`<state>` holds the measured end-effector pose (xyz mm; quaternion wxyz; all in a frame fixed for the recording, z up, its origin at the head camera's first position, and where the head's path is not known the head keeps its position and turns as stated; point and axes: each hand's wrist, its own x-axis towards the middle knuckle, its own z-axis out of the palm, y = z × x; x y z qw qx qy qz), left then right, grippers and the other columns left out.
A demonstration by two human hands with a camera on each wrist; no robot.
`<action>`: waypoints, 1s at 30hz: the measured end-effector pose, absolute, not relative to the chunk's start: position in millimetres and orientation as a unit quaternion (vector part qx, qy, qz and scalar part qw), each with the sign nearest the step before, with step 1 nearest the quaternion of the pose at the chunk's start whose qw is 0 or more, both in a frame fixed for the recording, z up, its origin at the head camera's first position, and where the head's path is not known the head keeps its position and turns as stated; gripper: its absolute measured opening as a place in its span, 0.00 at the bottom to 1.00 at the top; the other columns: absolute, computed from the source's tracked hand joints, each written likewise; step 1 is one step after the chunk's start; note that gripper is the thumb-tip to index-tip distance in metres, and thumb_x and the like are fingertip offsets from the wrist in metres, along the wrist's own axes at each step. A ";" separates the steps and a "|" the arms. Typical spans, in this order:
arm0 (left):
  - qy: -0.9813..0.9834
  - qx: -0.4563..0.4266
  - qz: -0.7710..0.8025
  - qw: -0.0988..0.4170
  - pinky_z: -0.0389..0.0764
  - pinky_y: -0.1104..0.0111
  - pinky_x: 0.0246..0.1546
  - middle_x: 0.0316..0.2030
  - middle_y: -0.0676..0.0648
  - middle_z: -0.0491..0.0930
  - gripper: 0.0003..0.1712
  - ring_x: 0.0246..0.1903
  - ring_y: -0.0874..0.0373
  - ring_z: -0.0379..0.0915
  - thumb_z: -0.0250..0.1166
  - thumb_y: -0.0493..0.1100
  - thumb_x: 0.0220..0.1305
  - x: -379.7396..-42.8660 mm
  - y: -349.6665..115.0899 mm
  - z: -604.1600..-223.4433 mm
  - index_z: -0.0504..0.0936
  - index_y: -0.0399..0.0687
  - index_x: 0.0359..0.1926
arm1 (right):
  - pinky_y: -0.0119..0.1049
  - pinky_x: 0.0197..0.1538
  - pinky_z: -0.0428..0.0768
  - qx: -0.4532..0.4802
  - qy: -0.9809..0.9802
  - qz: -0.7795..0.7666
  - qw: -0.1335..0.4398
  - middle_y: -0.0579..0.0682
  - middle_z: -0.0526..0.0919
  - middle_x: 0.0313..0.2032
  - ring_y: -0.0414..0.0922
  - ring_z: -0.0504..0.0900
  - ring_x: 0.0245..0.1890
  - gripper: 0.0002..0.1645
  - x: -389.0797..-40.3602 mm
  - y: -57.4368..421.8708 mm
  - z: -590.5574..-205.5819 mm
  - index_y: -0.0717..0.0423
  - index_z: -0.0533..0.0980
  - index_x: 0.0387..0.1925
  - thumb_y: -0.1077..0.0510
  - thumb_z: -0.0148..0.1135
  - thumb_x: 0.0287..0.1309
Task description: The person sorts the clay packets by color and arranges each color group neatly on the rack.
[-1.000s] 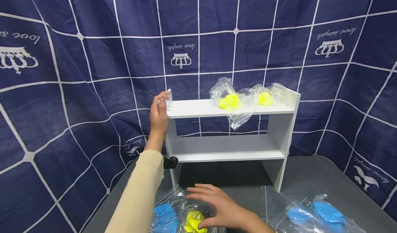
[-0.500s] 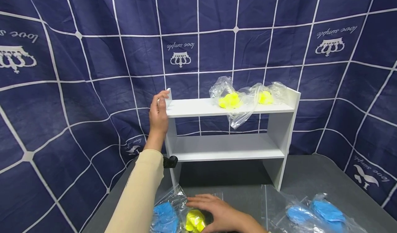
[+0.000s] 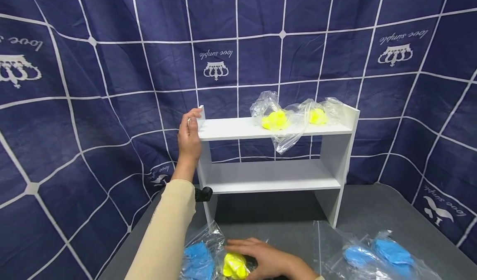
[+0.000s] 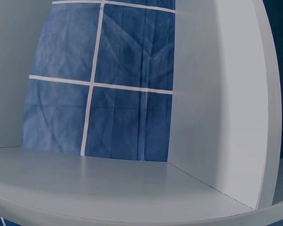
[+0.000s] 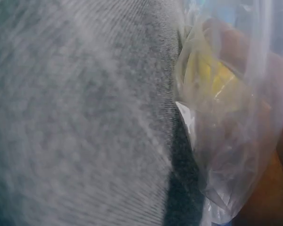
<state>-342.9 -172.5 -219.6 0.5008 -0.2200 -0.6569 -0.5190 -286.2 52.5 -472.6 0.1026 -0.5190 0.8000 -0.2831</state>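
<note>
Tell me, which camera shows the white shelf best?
The head view, because nearly the whole white shelf fits in it, with the left hand gripping one side. The left wrist view shows only part, close up; the right wrist view shows none.

I'm watching a pale cream sleeve (image 3: 164, 230) running snugly along the person's left forearm, its fabric looking finely ribbed and its hem flaring slightly just short of the bare left hand (image 3: 189, 141). A small black device (image 3: 203, 194) with a rounded, knob-like end is jutting from that wrist. Below the bare right hand (image 3: 268, 257), a thin sliver of similarly pale cuff (image 3: 319, 278) is showing at the head view's bottom edge, so I'm probably seeing a matching sleeve there.
</note>
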 end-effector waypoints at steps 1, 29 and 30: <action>-0.657 -0.221 -0.520 0.500 0.63 0.72 0.65 0.57 0.28 0.77 0.16 0.65 0.38 0.69 0.43 0.34 0.75 -342.5 -172.8 -219.3 0.71 0.21 0.44 | 0.45 0.61 0.75 -0.520 0.801 -0.280 0.102 0.43 0.60 0.77 0.41 0.65 0.69 0.48 -286.1 52.6 -472.3 0.35 0.58 0.76 0.39 0.68 0.58; -0.659 -0.224 -0.513 0.502 0.64 0.66 0.68 0.59 0.40 0.80 0.16 0.67 0.51 0.70 0.44 0.40 0.76 -379.2 -191.2 -234.6 0.73 0.30 0.45 | 0.28 0.46 0.72 -0.501 0.818 -0.279 0.035 0.34 0.78 0.59 0.29 0.70 0.50 0.38 -281.6 42.8 -475.5 0.35 0.70 0.67 0.37 0.70 0.56; -0.661 -0.223 -0.513 0.500 0.63 0.66 0.68 0.59 0.40 0.79 0.16 0.67 0.51 0.70 0.44 0.40 0.76 -378.0 -190.6 -234.7 0.73 0.30 0.46 | 0.28 0.45 0.72 -0.496 0.819 -0.286 0.042 0.33 0.78 0.58 0.29 0.70 0.49 0.37 -280.6 42.7 -474.5 0.35 0.71 0.66 0.37 0.70 0.56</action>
